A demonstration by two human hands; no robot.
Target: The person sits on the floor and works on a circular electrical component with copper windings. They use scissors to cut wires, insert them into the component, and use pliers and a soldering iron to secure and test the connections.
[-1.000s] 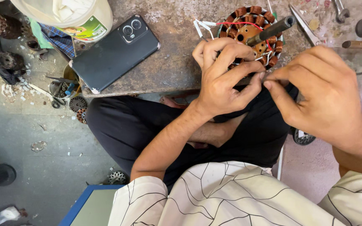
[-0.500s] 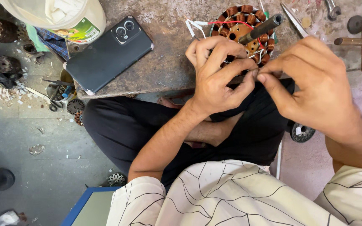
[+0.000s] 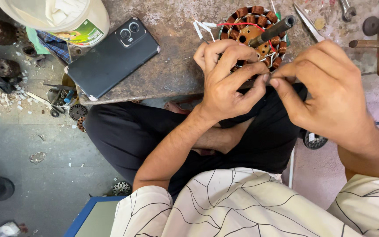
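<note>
A round motor stator (image 3: 259,30) with copper-brown coils, red wire and a dark shaft lies on the worn stone slab (image 3: 176,66). My left hand (image 3: 229,79) grips its near edge, fingers curled over the coils. My right hand (image 3: 325,92) is just beside it, thumb and forefinger pinched at the tip of my left forefinger. What they pinch is too small to make out. White sleeved wire ends (image 3: 200,28) stick out at the stator's left.
A black phone (image 3: 112,57) lies face down on the slab, a white plastic container (image 3: 62,17) beyond it. Scissors (image 3: 308,22) and a hammer handle (image 3: 369,43) lie at right. Old stators and scraps (image 3: 1,48) litter the floor at left. My crossed legs are below.
The view has shifted slightly. Both hands stay at the stator's near edge, with my right fingers pinched closer against my left forefinger.
</note>
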